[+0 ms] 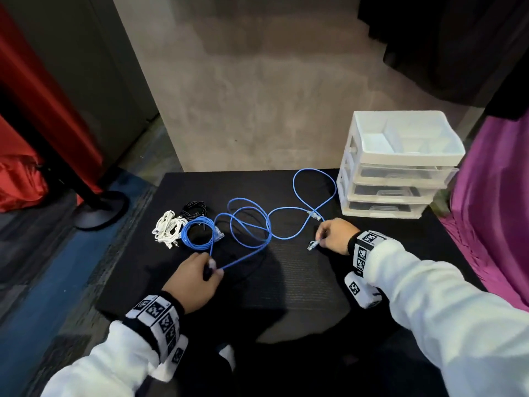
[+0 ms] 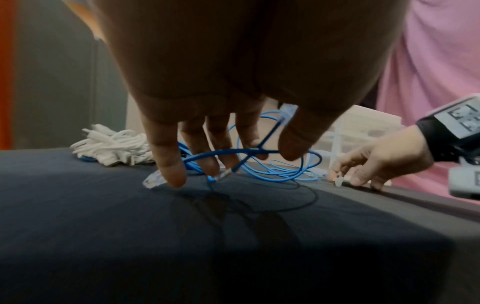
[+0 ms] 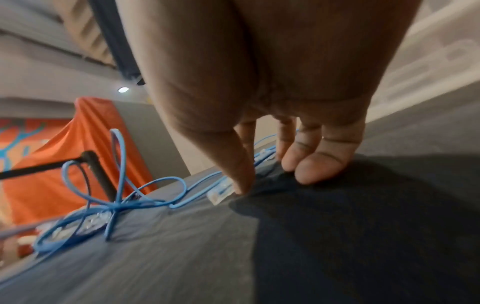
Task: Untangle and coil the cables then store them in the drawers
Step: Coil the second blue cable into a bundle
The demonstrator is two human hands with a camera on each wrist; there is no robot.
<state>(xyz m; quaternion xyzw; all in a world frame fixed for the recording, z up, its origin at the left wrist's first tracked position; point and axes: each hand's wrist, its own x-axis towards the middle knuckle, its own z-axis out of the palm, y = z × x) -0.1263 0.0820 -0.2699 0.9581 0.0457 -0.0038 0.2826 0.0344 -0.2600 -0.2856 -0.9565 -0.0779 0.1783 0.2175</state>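
Observation:
A long blue network cable (image 1: 252,224) sprawls in loose loops across the black mat (image 1: 300,282). My left hand (image 1: 213,267) pinches it at a sharp bend near the mat's left front; in the left wrist view the cable (image 2: 233,153) runs across the fingers to the thumb of that hand (image 2: 259,156). At the mat's right, my right hand (image 1: 320,242) pinches the cable's clear end plug (image 1: 311,245), and thumb and forefinger of that hand (image 3: 249,181) press the plug (image 3: 221,193) on the mat. The white drawer unit (image 1: 398,164) stands at the back right, drawers closed.
A coiled blue cable (image 1: 199,233), a white cable bundle (image 1: 167,229) and a small black coil (image 1: 194,209) lie at the mat's left back. A thin black cable (image 1: 252,270) trails by my left hand. Purple cloth (image 1: 492,202) borders the right; a stand base (image 1: 100,210) sits left.

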